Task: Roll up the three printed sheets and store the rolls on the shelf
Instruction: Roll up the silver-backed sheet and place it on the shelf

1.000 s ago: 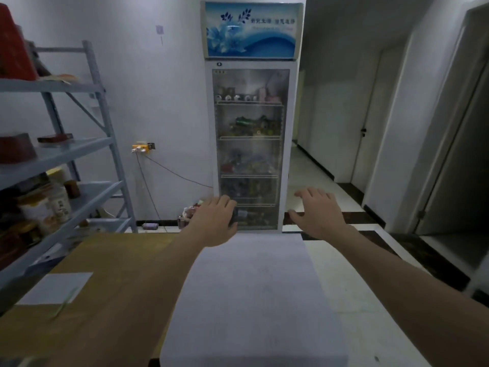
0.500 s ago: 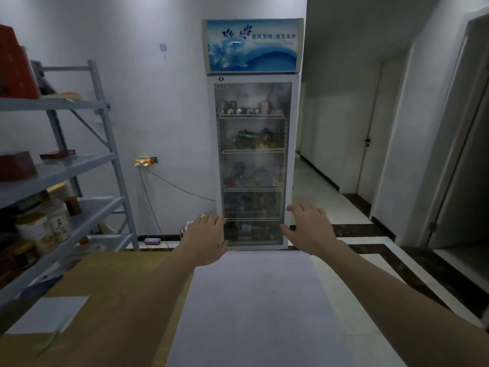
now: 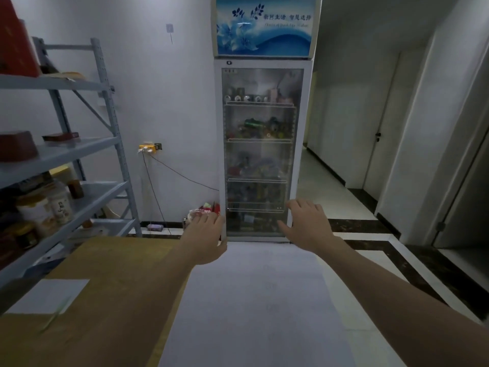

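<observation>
- Here is the long white sheet [image 3: 259, 300], lying flat along the right side of the wooden bench [image 3: 111, 282]. It runs from just under the camera out to the far edge.
- It looks thin, light and floppy, probably plain paper. It should curl easily, but a hard pinch will crease it and it could slide on the smooth wood.
- The best hold is likely the two far corners, with fingertips under the short edge and both sides rolling evenly so the tube stays straight.
- The left hand [image 3: 205, 239] is out over the sheet's far left corner, palm down, fingers straight and loosely spread, holding nothing.
- The right hand [image 3: 307, 226] is at the far right corner, also palm down with fingers fanned and nothing in its grasp.
- The far edge sits right below both palms. Whether the fingertips touch the paper or hover above it I cannot tell from this angle.
- The metal shelf [image 3: 79, 152] where the rolls belong stands to the left, well apart from both hands.
- A small white paper [image 3: 50, 295] lies on the bench's near left, untouched.
</observation>
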A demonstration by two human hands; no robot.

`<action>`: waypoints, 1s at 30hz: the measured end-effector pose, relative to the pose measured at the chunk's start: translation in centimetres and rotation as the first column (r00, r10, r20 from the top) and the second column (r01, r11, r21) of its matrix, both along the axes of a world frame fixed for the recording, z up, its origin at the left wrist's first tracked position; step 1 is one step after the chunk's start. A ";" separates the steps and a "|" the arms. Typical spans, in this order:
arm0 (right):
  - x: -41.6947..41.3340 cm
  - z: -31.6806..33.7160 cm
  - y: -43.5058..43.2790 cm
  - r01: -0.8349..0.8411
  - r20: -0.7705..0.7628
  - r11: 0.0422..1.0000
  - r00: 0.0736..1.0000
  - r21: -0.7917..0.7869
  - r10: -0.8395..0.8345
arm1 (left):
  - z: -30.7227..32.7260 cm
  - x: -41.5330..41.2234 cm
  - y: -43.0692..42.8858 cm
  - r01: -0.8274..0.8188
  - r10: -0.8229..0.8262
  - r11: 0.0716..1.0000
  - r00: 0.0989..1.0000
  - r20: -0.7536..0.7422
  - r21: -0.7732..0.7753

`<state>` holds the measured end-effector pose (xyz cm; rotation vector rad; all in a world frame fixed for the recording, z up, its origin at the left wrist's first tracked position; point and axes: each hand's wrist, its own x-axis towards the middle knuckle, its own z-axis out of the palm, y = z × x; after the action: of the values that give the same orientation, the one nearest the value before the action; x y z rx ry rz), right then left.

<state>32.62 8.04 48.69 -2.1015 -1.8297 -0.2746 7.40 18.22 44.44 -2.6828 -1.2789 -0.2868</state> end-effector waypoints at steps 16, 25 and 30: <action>0.1 -21.9 -5.8 0.009 -0.197 0.945 0.977 -0.327 -0.078 | -20.5 0.1 -8.7 0.039 -0.075 0.951 0.991 -0.107 -0.308; -2.9 -37.0 -13.9 -0.159 -0.424 0.867 0.903 -0.472 -0.065 | -34.0 -1.6 -17.2 0.140 -0.146 0.850 0.989 0.030 -0.507; -3.8 -45.8 -17.8 -0.176 -0.416 0.815 0.905 -0.552 -0.087 | -41.5 -2.3 -19.7 0.059 -0.105 0.794 0.994 -0.041 -0.605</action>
<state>28.77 -9.71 2.92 -2.2291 -1.8228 0.8094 5.07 -1.52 2.99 -3.2354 -1.4218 0.2689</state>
